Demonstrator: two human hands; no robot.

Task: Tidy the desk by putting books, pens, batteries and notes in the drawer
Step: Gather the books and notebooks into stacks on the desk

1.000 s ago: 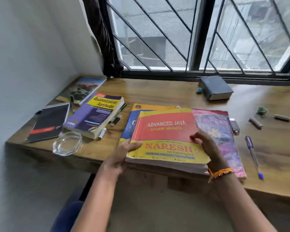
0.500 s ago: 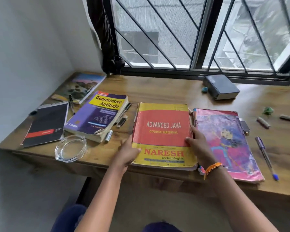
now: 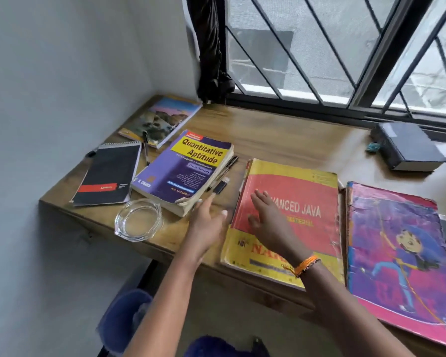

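The red and yellow Advanced Java book (image 3: 301,197) lies flat near the desk's front edge, on top of another book. My right hand (image 3: 267,217) hovers over its left part, fingers spread, holding nothing. My left hand (image 3: 207,222) is open just left of that book, close to the lower corner of the purple Quantitative Aptitude book (image 3: 183,171). A pink illustrated book (image 3: 402,253) lies to the right. A black spiral notepad (image 3: 108,173) and a landscape-cover book (image 3: 162,119) lie at the far left. Pens (image 3: 145,148) (image 3: 225,168) lie beside the purple book.
A glass ashtray (image 3: 139,222) stands at the front edge left of my left hand. A small black USB stick (image 3: 220,186) lies between the two thick books. A dark box (image 3: 407,148) sits by the barred window. The wall closes the desk's (image 3: 281,140) left side.
Both hands let go of the Advanced Java book's sides and moved left, now open. The view has turned left and closer, so the right end of the desk is out of frame.
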